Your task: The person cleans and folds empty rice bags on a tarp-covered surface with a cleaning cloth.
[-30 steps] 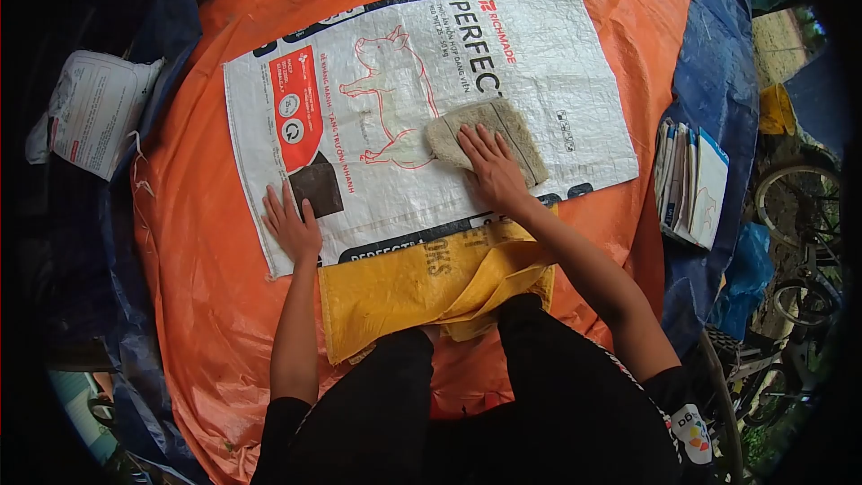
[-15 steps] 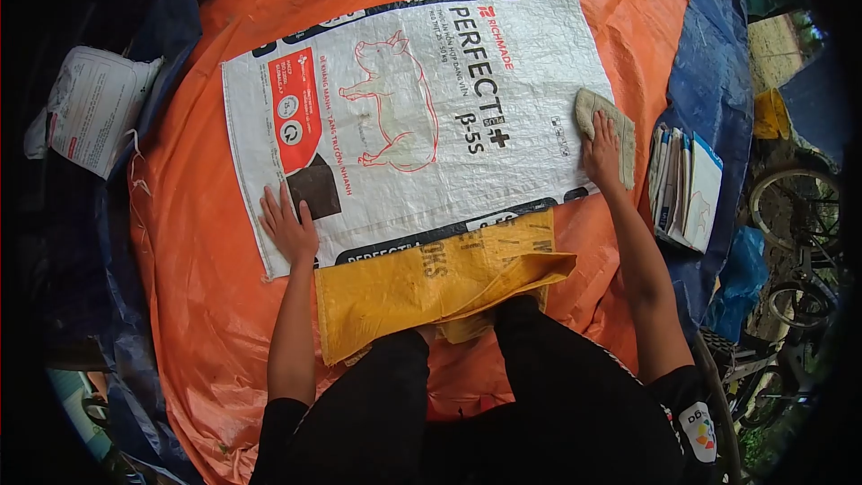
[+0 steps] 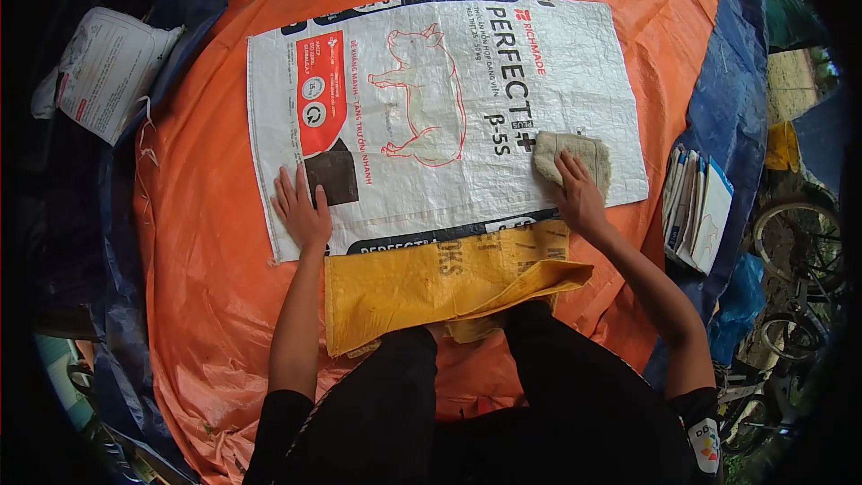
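Note:
A white printed sack [image 3: 422,189] with a red pig outline lies flat on the orange tarp [image 3: 206,305]. My left hand [image 3: 302,208] rests on the sack's lower left corner, fingers spread and holding nothing. Under my right hand [image 3: 579,193] is a folded beige cloth [image 3: 593,157], pressed on the right part of the sack, just right of the large black lettering. The fingers of my right hand lie flat over the cloth. A yellow sack [image 3: 404,292] lies along the near edge of the white one, in front of my legs.
Folded printed sacks [image 3: 696,207] stand on the blue tarp [image 3: 718,81] at the right. Another white sack [image 3: 112,72] is at the far left. Beyond the right edge are a blue plastic bag [image 3: 738,301] and bicycles [image 3: 795,233].
My right hand and the cloth have moved left across the white sack, away from its right edge. My left hand stays on the lower left corner. The view has shifted slightly.

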Motion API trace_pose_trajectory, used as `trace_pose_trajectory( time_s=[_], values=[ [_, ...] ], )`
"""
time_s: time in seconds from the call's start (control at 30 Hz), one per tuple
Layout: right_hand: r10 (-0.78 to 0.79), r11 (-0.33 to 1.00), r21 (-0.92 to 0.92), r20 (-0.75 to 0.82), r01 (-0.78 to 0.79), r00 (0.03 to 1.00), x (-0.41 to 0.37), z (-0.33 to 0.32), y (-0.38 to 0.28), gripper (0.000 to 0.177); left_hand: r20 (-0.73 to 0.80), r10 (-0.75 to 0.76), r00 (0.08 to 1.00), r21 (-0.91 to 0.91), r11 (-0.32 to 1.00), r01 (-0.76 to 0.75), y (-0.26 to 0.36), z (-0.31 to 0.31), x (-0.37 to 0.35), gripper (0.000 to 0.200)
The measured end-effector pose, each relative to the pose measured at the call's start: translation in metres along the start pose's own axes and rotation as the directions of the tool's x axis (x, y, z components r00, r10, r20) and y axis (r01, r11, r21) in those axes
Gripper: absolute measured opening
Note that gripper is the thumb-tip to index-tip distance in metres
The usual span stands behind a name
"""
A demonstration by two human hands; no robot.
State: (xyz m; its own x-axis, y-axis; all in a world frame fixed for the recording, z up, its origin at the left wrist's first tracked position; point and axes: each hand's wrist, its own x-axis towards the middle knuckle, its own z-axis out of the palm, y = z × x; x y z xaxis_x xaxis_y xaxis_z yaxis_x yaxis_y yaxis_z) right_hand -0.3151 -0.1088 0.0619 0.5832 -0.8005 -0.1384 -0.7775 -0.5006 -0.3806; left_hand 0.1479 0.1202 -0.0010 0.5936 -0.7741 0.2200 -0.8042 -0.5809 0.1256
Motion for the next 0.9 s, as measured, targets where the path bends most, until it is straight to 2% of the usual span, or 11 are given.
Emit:
trace_pose_trajectory(
  time_s=[0.1, 0.2, 0.3, 0.4, 0.5, 0.53, 0.67, 0.73, 0.9],
  values=[
    [-0.202, 0.979, 0.039, 0.142, 0.199, 0.969, -0.002, 0.018, -0.055, 0.052, -0.007, 0.002, 1.000, -0.005, 1.000, -0.002, 0.000, 0.000, -0.001, 0.057],
    [-0.459, 0.885, 0.043, 0.243, 0.463, 0.855, 0.005, 0.048, -0.096, 0.063, 0.002, -0.004, 1.000, -0.005, 1.000, 0.004, 0.000, 0.000, 0.000, 0.057],
    [-0.552, 0.833, 0.094, 0.226, 0.546, 0.803, 0.025, 0.062, -0.132, 0.059, 0.003, -0.004, 1.000, -0.005, 1.000, 0.004, 0.000, 0.001, 0.000, 0.057],
    [-0.553, 0.832, 0.053, 0.160, 0.553, 0.818, 0.048, 0.075, -0.150, 0.059, 0.009, -0.012, 1.000, -0.009, 1.000, 0.012, 0.001, 0.000, 0.000, 0.057],
    [-0.518, 0.855, 0.041, 0.080, 0.517, 0.851, 0.069, 0.082, -0.151, 0.060, 0.015, -0.010, 1.000, -0.012, 1.000, 0.010, 0.002, 0.000, 0.000, 0.057],
    [-0.491, 0.869, -0.016, 0.076, 0.494, 0.868, 0.075, 0.085, -0.149, 0.061, 0.016, -0.008, 1.000, -0.011, 1.000, 0.009, 0.001, 0.000, -0.001, 0.057],
    [-0.312, 0.948, 0.046, -0.029, 0.313, 0.950, 0.089, 0.082, -0.127, 0.055, 0.022, -0.010, 1.000, -0.013, 1.000, 0.010, 0.001, 0.001, 0.000, 0.057],
    [-0.180, 0.984, -0.032, -0.110, 0.178, 0.977, 0.092, 0.073, -0.094, 0.058, 0.014, -0.013, 1.000, -0.008, 1.000, 0.014, -0.002, -0.002, -0.001, 0.057],
    [0.003, 0.995, -0.099, -0.194, -0.022, 0.981, 0.074, 0.049, -0.022, 0.063, 0.021, -0.011, 1.000, -0.006, 1.000, 0.011, -0.001, 0.001, -0.001, 0.057]
  ],
)
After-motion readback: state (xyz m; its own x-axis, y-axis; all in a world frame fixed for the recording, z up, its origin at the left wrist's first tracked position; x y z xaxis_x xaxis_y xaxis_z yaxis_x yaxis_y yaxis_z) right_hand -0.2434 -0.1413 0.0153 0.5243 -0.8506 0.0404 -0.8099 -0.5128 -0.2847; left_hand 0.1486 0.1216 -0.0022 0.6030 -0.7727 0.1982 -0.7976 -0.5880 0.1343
